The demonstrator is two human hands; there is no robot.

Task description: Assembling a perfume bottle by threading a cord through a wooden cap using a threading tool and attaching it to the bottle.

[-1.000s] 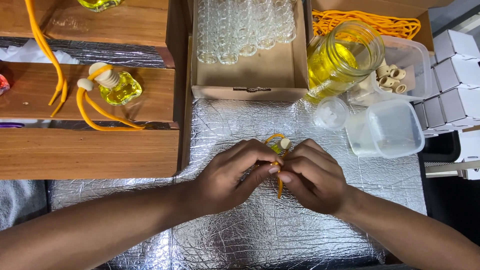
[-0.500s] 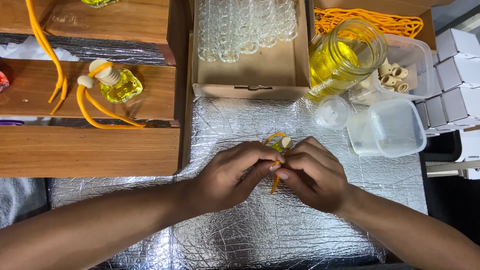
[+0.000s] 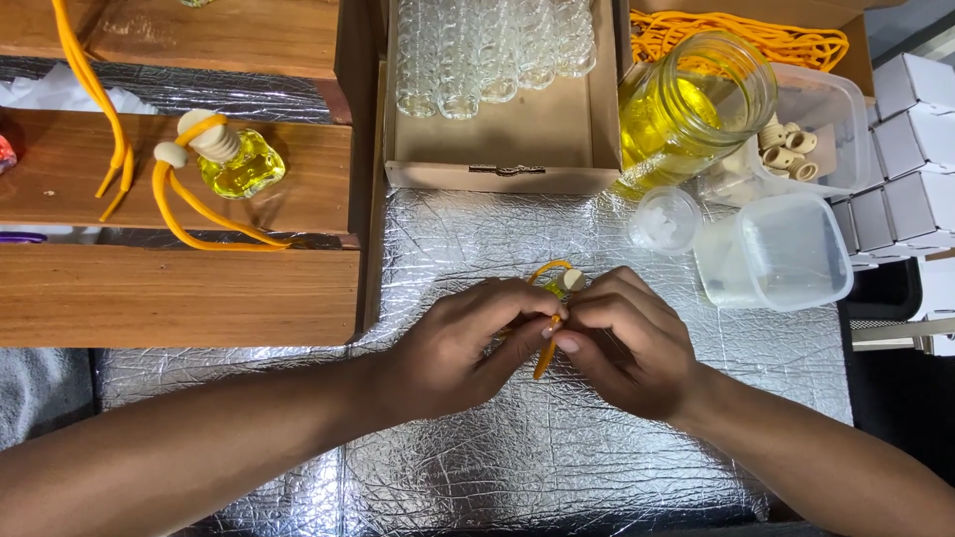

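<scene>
On your far left, a small clear glass bottle of yellow liquid w/ pale wooden cap and orange cord (image 3: pixel 231 159) lies on the brown wooden slats (image 3: pixel 179 288), well apart from your hands. At centre, over the crinkled silver foil mat (image 3: pixel 557 447), your left hand (image 3: pixel 466 343) and right hand (image 3: pixel 625 343) are both closed, fingertips pinching the thin orange cord (image 3: pixel 543 358) between them; its free end points down toward you, its loop and pale wooden bead (image 3: pixel 572 280) sit just above your knuckles, both hands equally near. To the right stand a glass jar of yellow liquid (image 3: pixel 691 109) and a clear plastic tub (image 3: pixel 776 249), w/ a cardboard tray of empty clear vials (image 3: pixel 497 45) behind.
</scene>
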